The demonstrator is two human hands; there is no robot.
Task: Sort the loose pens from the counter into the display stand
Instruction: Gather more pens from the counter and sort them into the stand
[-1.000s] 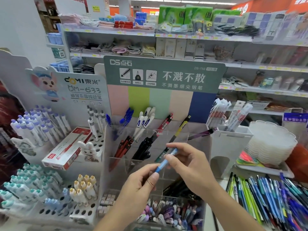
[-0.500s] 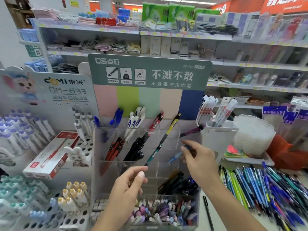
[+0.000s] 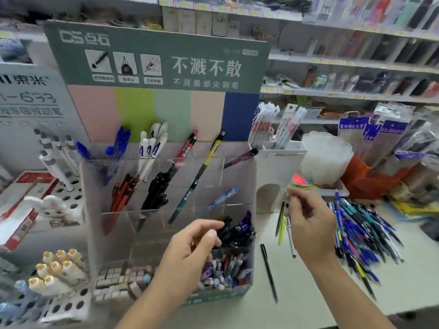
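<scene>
The display stand [image 3: 166,65] has a green header and clear compartments holding blue, white, red and black pens. A light blue pen [image 3: 222,198] leans in a compartment on the stand's right side. My right hand [image 3: 308,224] hovers over the counter just right of the stand, fingers loosely curled and holding nothing, above a few loose pens [image 3: 283,227]. A big pile of loose pens [image 3: 361,231] lies to its right. A single black pen [image 3: 268,271] lies on the counter nearer me. My left hand [image 3: 192,248] hangs empty in front of the stand's lower compartments.
A white holder with packaged refills [image 3: 280,150] and a stack of white trays [image 3: 325,157] stand behind the counter. A white peg rack with capped pens [image 3: 59,269] and a red-and-white box [image 3: 21,203] sit left of the stand. Store shelves fill the background.
My right hand let go of the light blue pen, which now leans in the stand, and moved right over the counter pens. My left hand stayed low in front of the stand.
</scene>
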